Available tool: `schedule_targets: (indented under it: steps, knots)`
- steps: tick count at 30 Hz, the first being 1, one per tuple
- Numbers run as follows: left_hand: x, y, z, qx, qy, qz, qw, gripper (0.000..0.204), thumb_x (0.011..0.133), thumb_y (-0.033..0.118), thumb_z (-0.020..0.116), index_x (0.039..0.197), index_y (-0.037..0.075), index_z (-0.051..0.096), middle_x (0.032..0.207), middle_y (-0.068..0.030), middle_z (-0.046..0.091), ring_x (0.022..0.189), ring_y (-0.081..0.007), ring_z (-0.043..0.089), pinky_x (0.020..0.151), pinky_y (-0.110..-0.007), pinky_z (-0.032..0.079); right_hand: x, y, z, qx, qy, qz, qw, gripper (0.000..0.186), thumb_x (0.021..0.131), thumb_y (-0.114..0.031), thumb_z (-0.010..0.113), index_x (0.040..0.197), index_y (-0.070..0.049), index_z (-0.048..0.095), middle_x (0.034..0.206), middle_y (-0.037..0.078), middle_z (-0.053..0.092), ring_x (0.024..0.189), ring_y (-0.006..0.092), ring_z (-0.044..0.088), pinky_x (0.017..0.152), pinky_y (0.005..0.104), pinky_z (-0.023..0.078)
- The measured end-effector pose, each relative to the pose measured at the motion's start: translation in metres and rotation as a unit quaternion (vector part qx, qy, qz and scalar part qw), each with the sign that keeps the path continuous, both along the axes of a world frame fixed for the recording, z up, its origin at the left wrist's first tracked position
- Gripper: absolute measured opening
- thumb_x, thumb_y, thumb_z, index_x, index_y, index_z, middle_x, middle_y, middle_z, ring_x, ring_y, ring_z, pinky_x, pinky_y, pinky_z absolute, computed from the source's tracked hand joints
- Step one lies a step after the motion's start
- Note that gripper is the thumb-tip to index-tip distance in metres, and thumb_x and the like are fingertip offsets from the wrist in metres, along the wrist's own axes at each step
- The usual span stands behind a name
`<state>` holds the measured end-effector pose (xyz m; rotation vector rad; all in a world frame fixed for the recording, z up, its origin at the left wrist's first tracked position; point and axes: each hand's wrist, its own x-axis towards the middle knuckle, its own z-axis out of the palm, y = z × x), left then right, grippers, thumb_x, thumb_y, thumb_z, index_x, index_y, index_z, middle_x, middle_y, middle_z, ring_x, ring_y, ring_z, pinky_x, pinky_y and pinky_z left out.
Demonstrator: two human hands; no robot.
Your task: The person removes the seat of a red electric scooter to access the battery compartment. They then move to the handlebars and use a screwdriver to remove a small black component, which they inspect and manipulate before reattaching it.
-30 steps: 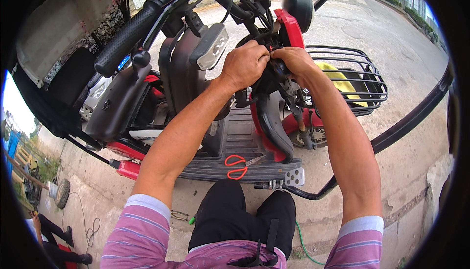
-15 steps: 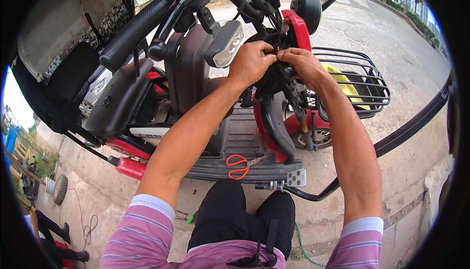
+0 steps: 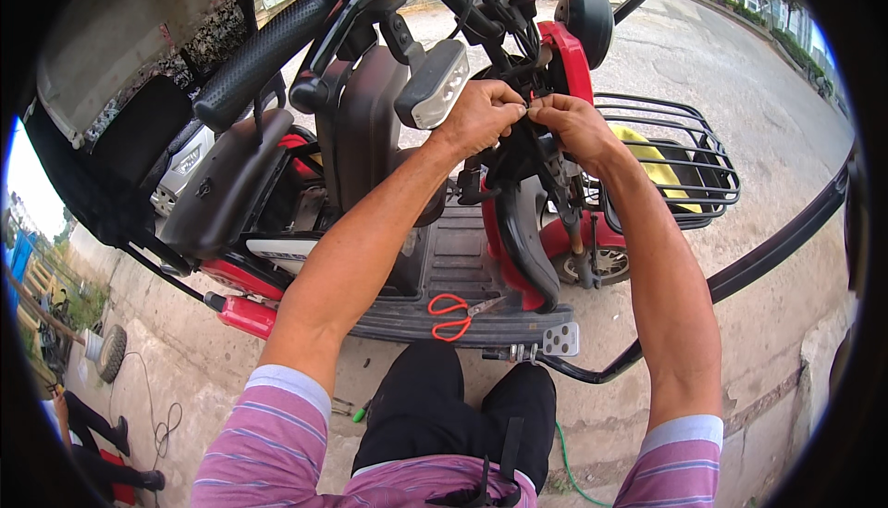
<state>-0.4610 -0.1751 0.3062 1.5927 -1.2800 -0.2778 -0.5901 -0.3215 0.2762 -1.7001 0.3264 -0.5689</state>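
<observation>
Both hands meet in front of the steering column of a red and black electric tricycle, just below its handlebar. The thumb and fingers of my left hand are pinched together on a thin wire. My right hand pinches at the same spot, its fingertips almost touching the left ones. A bit of red wire shows just above the fingertips; the rest is hidden by my fingers. Orange-handled scissors lie on the ribbed footboard below, with nothing holding them.
A headlamp-like light hangs close to my left wrist. Right of the column is a black wire basket holding a yellow cloth. A black curved bar runs past my right forearm. Brown seats stand left. Another person's legs show lower left.
My fingertips have shifted slightly downward and come together in a tighter pinch. The view has moved a little; the scissors lie where they were.
</observation>
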Motion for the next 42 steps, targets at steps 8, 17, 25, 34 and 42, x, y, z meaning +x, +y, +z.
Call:
schedule_targets:
  steps: [8,17,25,34,42]
  knots:
    - [-0.014,-0.007,-0.017,-0.114,-0.285,0.146,0.94,0.013,0.084,0.017,0.068,0.091,0.007,0.073,0.075,-0.0103,0.071,0.069,-0.0259,0.07,0.063,-0.035,0.053,-0.005,0.009,0.006,0.01,0.036,-0.05,0.998,0.017,0.088,-0.027,0.071,0.087,-0.01,0.067,0.07,-0.006,0.052,0.06,0.0054,0.046,0.052,0.0239,0.033]
    - [-0.027,0.01,-0.039,-0.125,-0.466,0.122,0.867,0.026,0.087,0.012,0.063,0.112,0.004,0.068,0.092,-0.0151,0.071,0.076,-0.0341,0.069,0.07,-0.043,0.054,-0.007,0.018,0.009,0.134,0.015,-0.057,0.989,0.016,0.088,-0.019,0.064,0.076,-0.01,0.06,0.065,-0.004,0.051,0.053,0.0076,0.045,0.046,0.0246,0.031]
    - [-0.025,0.019,-0.049,-0.093,-0.355,0.047,0.929,0.051,0.082,0.021,0.071,0.128,0.002,0.059,0.101,-0.0201,0.067,0.089,-0.0379,0.068,0.078,-0.043,0.053,-0.003,0.022,0.007,0.169,0.02,-0.057,0.984,0.02,0.093,-0.022,0.061,0.075,-0.013,0.057,0.06,-0.007,0.048,0.044,0.0057,0.041,0.039,0.0246,0.025]
    - [-0.026,0.011,-0.025,0.003,-0.175,0.021,0.984,0.058,0.083,0.025,0.079,0.128,-0.002,0.055,0.078,-0.0044,0.064,0.064,-0.0074,0.059,0.06,-0.026,0.049,-0.003,0.008,-0.001,0.168,0.01,-0.011,0.986,0.013,0.094,-0.02,0.06,0.087,-0.011,0.064,0.068,-0.003,0.057,0.051,0.0048,0.05,0.041,0.0212,0.031]
    - [-0.004,0.007,-0.013,-0.026,0.122,-0.117,0.985,0.048,0.095,0.018,0.066,0.133,-0.007,0.05,0.086,-0.0089,0.065,0.061,-0.0092,0.059,0.057,-0.023,0.05,-0.002,0.016,-0.004,0.196,0.013,-0.024,0.98,0.018,0.096,-0.026,0.056,0.101,-0.01,0.065,0.088,-0.001,0.067,0.066,0.0058,0.059,0.052,0.0205,0.04]
